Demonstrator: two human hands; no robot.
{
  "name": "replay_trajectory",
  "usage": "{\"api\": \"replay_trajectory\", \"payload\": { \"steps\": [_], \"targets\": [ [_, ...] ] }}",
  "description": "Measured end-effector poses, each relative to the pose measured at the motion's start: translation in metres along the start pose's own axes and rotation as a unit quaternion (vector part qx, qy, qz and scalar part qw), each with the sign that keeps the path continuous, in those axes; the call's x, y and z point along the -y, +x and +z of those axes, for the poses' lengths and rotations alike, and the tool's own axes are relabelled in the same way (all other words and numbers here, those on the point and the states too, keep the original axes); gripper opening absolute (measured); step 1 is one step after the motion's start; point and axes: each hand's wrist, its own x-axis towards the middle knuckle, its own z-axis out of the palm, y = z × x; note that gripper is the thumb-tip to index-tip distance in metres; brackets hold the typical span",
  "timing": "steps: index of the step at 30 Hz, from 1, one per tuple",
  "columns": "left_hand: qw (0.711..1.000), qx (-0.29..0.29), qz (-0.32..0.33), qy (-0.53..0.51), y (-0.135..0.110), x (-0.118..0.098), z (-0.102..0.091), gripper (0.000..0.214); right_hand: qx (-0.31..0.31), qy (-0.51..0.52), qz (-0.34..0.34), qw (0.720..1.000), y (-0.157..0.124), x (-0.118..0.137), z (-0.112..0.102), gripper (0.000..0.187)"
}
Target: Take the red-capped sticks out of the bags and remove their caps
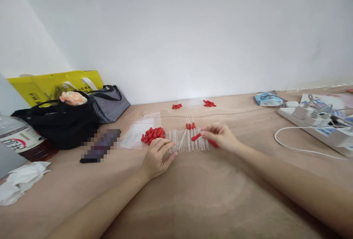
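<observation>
My right hand (220, 136) is closed in a pinch on a red rubber dropper bulb (196, 137) above the right part of a row of clear glass dropper tubes (187, 143). Another red bulb (213, 143) shows just under that hand; whether it is held or lies on the table I cannot tell. At the row's left end rests my left hand (158, 156), its fingers apart and curved, near a pile of red bulbs (154, 133). Behind the row lie several tubes fitted with red bulbs (190, 125). One tube (182, 139) lies slanted across the others.
Clear plastic bags (135, 132) lie left of the pile. Near the wall are small groups of red bulbs (209, 103). At left stand a cola bottle (24, 136), a black bag (60, 125) and a striped bag (110, 103). A power strip (328, 132) with cables lies right.
</observation>
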Motion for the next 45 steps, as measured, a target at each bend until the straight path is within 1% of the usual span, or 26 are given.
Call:
{"api": "replay_trajectory", "payload": {
  "steps": [2, 4, 7, 8, 10, 12, 13, 14, 15, 16, 18, 19, 20, 21, 23, 26, 28, 30, 31, 33, 35, 37, 39, 41, 43, 45],
  "targets": [
    [1.0, -0.007, 0.012, 0.0, 0.003, -0.004, 0.003, 0.034, 0.044, 0.057, 0.019, 0.997, -0.017, -0.009, 0.019, 0.024],
    [1.0, 0.0, 0.027, -0.006, 0.005, -0.007, 0.006, 0.039, 0.079, 0.11, 0.044, 0.99, -0.025, -0.014, 0.035, 0.027],
    [0.999, 0.009, 0.045, -0.021, 0.005, -0.008, 0.009, 0.024, 0.114, 0.163, 0.064, 0.978, -0.028, -0.018, 0.046, 0.031],
    [0.999, 0.008, 0.047, -0.025, 0.004, -0.008, 0.009, 0.019, 0.119, 0.155, 0.062, 0.979, -0.028, -0.019, 0.047, 0.032],
    [0.999, 0.006, 0.042, -0.027, 0.003, -0.007, 0.009, 0.014, 0.109, 0.083, 0.034, 0.99, -0.028, -0.021, 0.043, 0.032],
    [0.999, 0.008, 0.037, -0.02, 0.003, -0.007, 0.009, 0.012, 0.081, -0.042, -0.044, 0.995, -0.03, -0.022, 0.037, 0.028],
    [0.999, 0.01, 0.038, -0.015, 0.004, -0.008, 0.009, 0.012, 0.068, -0.117, -0.098, 0.986, -0.031, -0.023, 0.035, 0.025],
    [0.999, 0.012, 0.044, -0.011, 0.004, -0.008, 0.008, 0.011, 0.061, -0.195, -0.156, 0.966, -0.033, -0.023, 0.032, 0.023],
    [0.999, 0.013, 0.052, -0.007, 0.005, -0.008, 0.007, 0.011, 0.058, -0.273, -0.213, 0.936, -0.035, -0.022, 0.031, 0.021],
    [0.998, 0.015, 0.061, -0.004, 0.005, -0.009, 0.005, 0.011, 0.059, -0.344, -0.263, 0.9, -0.037, -0.021, 0.03, 0.022],
    [0.997, 0.022, 0.08, 0.002, 0.003, -0.01, 0.001, 0.01, 0.061, -0.447, -0.33, 0.829, -0.039, -0.02, 0.03, 0.023],
    [0.996, 0.028, 0.088, 0.005, 0.002, -0.011, -0.002, 0.011, 0.065, -0.474, -0.35, 0.805, -0.04, -0.019, 0.031, 0.023],
    [0.995, 0.034, 0.093, 0.009, 0.001, -0.012, -0.004, 0.011, 0.07, -0.487, -0.366, 0.79, -0.041, -0.018, 0.032, 0.023],
    [0.995, 0.036, 0.096, 0.012, -0.001, -0.013, -0.006, 0.011, 0.074, -0.493, -0.378, 0.78, -0.041, -0.017, 0.033, 0.023],
    [0.995, 0.035, 0.096, 0.017, -0.003, -0.015, -0.008, 0.012, 0.08, -0.493, -0.393, 0.772, -0.041, -0.016, 0.035, 0.023],
    [0.995, 0.03, 0.096, 0.02, -0.006, -0.015, -0.009, 0.014, 0.08, -0.491, -0.4, 0.77, -0.041, -0.016, 0.034, 0.024],
    [0.995, 0.025, 0.091, 0.023, -0.011, -0.008, -0.011, 0.015, 0.075, -0.488, -0.396, 0.774, -0.042, -0.017, 0.029, 0.024],
    [0.997, 0.015, 0.066, 0.032, -0.018, 0.003, -0.016, 0.015, 0.059, -0.486, -0.38, 0.785, -0.042, -0.019, 0.022, 0.024],
    [0.998, 0.02, 0.046, 0.042, -0.022, 0.01, -0.019, 0.014, 0.046, -0.484, -0.369, 0.792, -0.042, -0.021, 0.018, 0.024],
    [0.999, 0.007, -0.001, 0.048, -0.031, 0.021, -0.027, 0.01, 0.019, -0.478, -0.352, 0.804, -0.041, -0.024, 0.013, 0.022],
    [0.999, 0.002, -0.043, 0.022, -0.036, 0.03, -0.031, 0.012, -0.009, -0.471, -0.343, 0.813, -0.037, -0.025, 0.012, 0.02],
    [0.994, -0.022, -0.101, 0.016, -0.036, 0.036, -0.031, 0.018, -0.039, -0.47, -0.331, 0.817, -0.03, -0.024, 0.016, 0.019],
    [0.981, -0.064, -0.177, 0.048, -0.033, 0.044, -0.03, 0.024, -0.067, -0.476, -0.309, 0.821, -0.019, -0.021, 0.022, 0.018],
    [0.959, -0.091, -0.254, 0.089, -0.028, 0.056, -0.029, 0.029, -0.075, -0.487, -0.28, 0.824, -0.008, -0.017, 0.029, 0.018],
    [0.937, -0.08, -0.323, 0.104, -0.023, 0.069, -0.031, 0.032, -0.062, -0.501, -0.253, 0.825, 0.002, -0.014, 0.037, 0.02],
    [0.919, -0.041, -0.38, 0.099, -0.019, 0.082, -0.034, 0.033, -0.04, -0.516, -0.232, 0.824, 0.008, -0.012, 0.043, 0.022]
  ]
}}
